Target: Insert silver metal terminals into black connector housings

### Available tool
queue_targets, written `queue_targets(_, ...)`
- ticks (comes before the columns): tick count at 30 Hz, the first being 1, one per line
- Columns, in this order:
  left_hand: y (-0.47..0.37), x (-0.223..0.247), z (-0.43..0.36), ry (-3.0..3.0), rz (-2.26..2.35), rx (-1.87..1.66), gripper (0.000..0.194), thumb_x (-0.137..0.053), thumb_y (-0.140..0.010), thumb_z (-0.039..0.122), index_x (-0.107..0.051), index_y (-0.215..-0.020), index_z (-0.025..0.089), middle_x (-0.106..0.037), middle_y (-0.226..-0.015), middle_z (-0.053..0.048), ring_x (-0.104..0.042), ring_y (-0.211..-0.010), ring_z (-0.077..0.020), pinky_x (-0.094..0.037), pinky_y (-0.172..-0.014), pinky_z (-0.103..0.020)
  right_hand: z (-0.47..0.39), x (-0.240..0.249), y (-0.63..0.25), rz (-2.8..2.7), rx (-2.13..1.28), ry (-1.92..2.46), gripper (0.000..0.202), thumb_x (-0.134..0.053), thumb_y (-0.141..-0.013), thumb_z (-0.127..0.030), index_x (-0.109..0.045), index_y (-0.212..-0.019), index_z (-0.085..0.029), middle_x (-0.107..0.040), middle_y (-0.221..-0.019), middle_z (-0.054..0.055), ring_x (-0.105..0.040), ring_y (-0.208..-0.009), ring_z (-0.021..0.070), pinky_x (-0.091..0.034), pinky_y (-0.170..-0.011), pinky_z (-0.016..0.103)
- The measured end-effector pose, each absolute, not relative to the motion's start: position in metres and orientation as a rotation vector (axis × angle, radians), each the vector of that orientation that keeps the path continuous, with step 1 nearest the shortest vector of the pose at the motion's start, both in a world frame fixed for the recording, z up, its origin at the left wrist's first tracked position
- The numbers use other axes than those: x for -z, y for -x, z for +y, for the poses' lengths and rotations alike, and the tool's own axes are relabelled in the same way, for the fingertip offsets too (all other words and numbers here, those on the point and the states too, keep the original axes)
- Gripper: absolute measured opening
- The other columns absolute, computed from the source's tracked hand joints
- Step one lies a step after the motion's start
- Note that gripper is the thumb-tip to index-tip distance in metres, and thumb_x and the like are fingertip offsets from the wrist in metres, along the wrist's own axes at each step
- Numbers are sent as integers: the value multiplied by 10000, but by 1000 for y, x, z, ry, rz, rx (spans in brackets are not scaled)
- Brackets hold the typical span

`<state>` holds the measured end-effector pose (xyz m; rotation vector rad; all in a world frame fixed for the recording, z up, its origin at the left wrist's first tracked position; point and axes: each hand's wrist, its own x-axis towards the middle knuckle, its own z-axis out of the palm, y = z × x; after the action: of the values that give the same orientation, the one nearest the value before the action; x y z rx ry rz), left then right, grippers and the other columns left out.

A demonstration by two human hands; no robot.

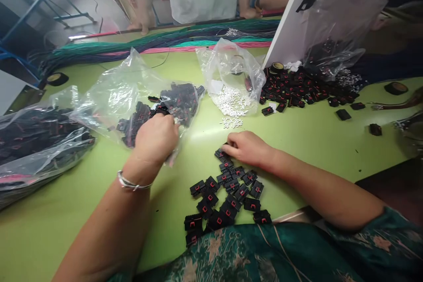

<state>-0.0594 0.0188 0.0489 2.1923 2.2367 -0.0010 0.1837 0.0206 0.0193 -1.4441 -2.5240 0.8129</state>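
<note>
My left hand (157, 135) reaches into the mouth of a clear plastic bag (114, 97) holding many black plastic connector housings (185, 99). Its fingers curl down among the parts, and whatever they grip is hidden. My right hand (247, 146) is closed, thumb and fingers pinching a black connector housing (220, 154) at the top of a loose group on the table. Several more housings with red clips (232, 186) lie spread from there towards my body, some touching or overlapping.
A second clear bag (231, 70) spills small white pieces (232, 122). Right of it lies a heap of black housings (294, 88) beside a white upright panel (287, 17). Another filled bag (39, 150) sits left. Wire bundles (158, 39) run along the far edge, where people stand.
</note>
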Motion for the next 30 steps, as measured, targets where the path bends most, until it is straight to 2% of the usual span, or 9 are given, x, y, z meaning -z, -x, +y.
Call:
queue_targets(2,73,-49,24,-2276,2042,224,280,-406,-879,233,-668,-833,145,-653,-868,-157,-638,-855,-302,-485,-749,-393,17,-25,-183,-2726,-757,1362,378,-496,-929,-458,-634,-730,-167,-664,-725,65,-505,-624,142,-271,-575,280)
queue_targets(6,85,-39,26,-2385,1736,259,223,-488,-767,182,-694,-854,179,-661,-904,-120,-635,-785,-251,-487,-701,-331,18,-32,-188,-2888,-734,1223,435,-445,-954,-512,-661,-801,-167,-670,-744,76,-501,-615,151,-251,-560,296)
queue_targets(9,86,-32,23,-2406,1693,259,122,-575,-632,154,-673,-691,195,-640,-815,-111,-598,-653,-233,-452,-582,-321,31,-29,-201,-2685,-596,1364,307,-472,-958,-359,-662,-811,-167,-673,-783,71,-531,-672,159,-313,-602,294)
queue_targets(11,85,-29,19,-2406,1721,228,59,-599,-575,148,-617,-577,204,-604,-713,-95,-548,-561,-215,-406,-521,-321,41,-24,-211,-2479,-458,1451,215,-481,-938,-238,-678,-895,-164,-683,-890,77,-571,-782,171,-371,-669,289)
queue_targets(15,76,-31,13,-2407,1814,89,128,-571,-606,138,-523,-514,213,-516,-593,-75,-484,-523,-207,-371,-528,-333,50,-12,-218,-2400,-269,1362,294,-466,-934,-157,-666,-1149,-183,-665,-1137,86,-573,-1010,200,-438,-819,308)
queue_targets(20,73,-34,11,-2464,1824,124,148,-547,-639,113,-528,-527,207,-506,-645,-111,-474,-594,-244,-385,-558,-358,37,-8,-202,-2700,-46,1185,380,-407,-975,-146,-583,-1312,-161,-555,-1385,123,-509,-1135,244,-434,-941,380)
queue_targets(22,75,-36,11,-2441,1821,156,154,-561,-659,145,-541,-520,206,-511,-653,-119,-488,-615,-264,-397,-566,-372,33,-11,-198,-2795,-10,1165,384,-392,-971,-108,-586,-1301,-134,-547,-1394,139,-512,-1122,249,-435,-939,390)
queue_targets(25,75,-47,11,-2411,1830,135,163,-568,-717,200,-602,-558,201,-524,-651,-122,-534,-672,-300,-420,-597,-397,32,-17,-202,-2874,-76,1159,341,-416,-954,-77,-649,-1199,-123,-617,-1290,136,-531,-1065,236,-449,-895,371)
queue_targets(30,59,-69,8,-2330,1880,-243,184,-599,-780,305,-730,-667,241,-622,-722,-91,-593,-764,-296,-468,-699,-415,42,-22,-222,-2728,-265,1094,278,-486,-924,-89,-712,-1058,-182,-693,-1100,86,-563,-1002,207,-442,-882,351)
